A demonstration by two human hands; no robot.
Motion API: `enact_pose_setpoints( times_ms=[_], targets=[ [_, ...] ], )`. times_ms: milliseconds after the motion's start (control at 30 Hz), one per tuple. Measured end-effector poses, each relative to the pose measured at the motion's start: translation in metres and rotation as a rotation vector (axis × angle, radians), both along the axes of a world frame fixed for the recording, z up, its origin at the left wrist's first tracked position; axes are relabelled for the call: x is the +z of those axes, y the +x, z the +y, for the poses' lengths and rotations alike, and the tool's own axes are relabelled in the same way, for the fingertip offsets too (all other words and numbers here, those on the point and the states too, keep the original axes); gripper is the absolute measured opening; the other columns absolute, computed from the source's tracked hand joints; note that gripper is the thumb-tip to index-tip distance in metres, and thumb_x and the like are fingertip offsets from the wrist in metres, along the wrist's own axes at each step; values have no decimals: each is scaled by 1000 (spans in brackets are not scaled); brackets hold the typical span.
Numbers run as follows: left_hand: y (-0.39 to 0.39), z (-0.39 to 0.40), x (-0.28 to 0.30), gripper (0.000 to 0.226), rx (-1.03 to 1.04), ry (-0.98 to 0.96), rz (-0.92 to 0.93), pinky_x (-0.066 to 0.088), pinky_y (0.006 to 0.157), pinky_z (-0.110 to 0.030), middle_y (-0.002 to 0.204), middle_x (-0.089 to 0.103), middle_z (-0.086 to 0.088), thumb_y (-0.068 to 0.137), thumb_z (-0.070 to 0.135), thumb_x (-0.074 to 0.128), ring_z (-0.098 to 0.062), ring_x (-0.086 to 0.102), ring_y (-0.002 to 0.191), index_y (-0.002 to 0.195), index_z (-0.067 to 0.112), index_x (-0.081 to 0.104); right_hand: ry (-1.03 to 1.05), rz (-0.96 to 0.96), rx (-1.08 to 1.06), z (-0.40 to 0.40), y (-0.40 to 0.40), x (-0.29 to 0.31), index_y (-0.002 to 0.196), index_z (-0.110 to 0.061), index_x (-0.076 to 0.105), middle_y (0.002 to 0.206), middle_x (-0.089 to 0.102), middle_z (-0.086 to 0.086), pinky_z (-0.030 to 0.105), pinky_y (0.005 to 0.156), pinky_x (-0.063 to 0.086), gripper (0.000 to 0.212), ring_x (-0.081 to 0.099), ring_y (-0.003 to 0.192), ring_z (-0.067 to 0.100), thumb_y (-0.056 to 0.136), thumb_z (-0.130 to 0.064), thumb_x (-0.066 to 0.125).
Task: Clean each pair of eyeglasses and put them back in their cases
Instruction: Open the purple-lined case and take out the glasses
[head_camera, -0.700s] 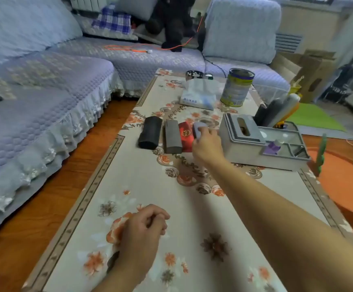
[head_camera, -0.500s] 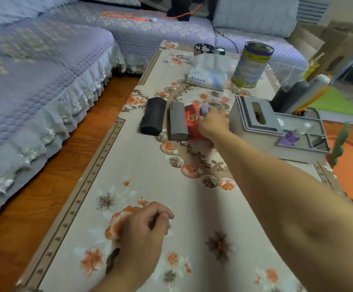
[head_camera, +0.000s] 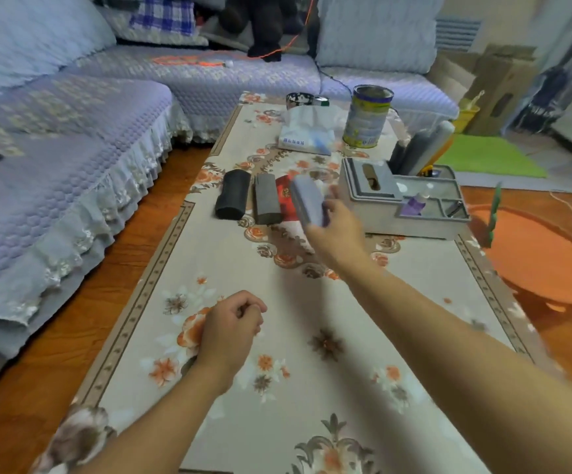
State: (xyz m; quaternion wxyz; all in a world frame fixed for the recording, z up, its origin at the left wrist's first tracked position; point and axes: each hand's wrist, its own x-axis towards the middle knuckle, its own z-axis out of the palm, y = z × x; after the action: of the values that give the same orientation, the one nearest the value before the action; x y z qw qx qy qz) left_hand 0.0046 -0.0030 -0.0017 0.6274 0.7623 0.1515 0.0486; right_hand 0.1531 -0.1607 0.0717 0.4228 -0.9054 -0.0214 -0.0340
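While left hand (head_camera: 231,325) idles, right hand (head_camera: 337,227) grips lavender case (head_camera: 306,200) — lifted.

Glasses cases: four. Three lie in a row on the table: one black case (head_camera: 232,195), one grey case (head_camera: 268,199) and one red case (head_camera: 283,200) (largely covered). One lilac case (head_camera: 306,200) is lifted off the table at the row's 3 o'clock end, blurred.

Hands: two, a right hand (head_camera: 337,230) and a left hand (head_camera: 231,325).

Tins: one tin (head_camera: 366,118) at 12 o'clock.

Tissue packs: one tissue pack (head_camera: 306,133) beside it.

Desk organisers: one organiser (head_camera: 411,227) at 2 o'clock.
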Motion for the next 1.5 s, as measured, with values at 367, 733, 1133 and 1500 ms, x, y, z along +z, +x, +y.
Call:
enact_pose_setpoints(
  times_ms=[367,733,1133,1500],
  targets=[
    [-68,-26,31,23,-75,297,-154,42,74,-3,110,63,7,96,2,60,4,58,93,105,22,69,-345,38,464,-144,-199,-44,146,-31,44,143,50,-12,29,108,43,60,48,125,5,88,-32,61],
    [-71,-12,-7,77,-594,776,-103,40,111,-31,142,39,22,85,67,60,2,38,125,152,40,33,-309,-6,611,-122,-193,-60,152,-40,34,150,32,-18,24,117,29,64,30,136,0,94,-41,61],
    [-63,-10,-23,75,-590,757,-233,32,95,-11,128,45,23,81,74,59,6,37,117,141,32,46,-405,-91,619,-124,-180,-50,141,-33,52,128,63,-14,21,91,46,66,55,107,3,83,-55,74],
    [-70,-14,-13,95,-529,596,-126,40,109,-30,139,32,25,80,57,78,1,39,127,148,60,12,-372,145,617,-122,-149,-26,103,-28,65,88,67,-9,28,70,48,32,61,78,8,104,-50,41]
  ],
)
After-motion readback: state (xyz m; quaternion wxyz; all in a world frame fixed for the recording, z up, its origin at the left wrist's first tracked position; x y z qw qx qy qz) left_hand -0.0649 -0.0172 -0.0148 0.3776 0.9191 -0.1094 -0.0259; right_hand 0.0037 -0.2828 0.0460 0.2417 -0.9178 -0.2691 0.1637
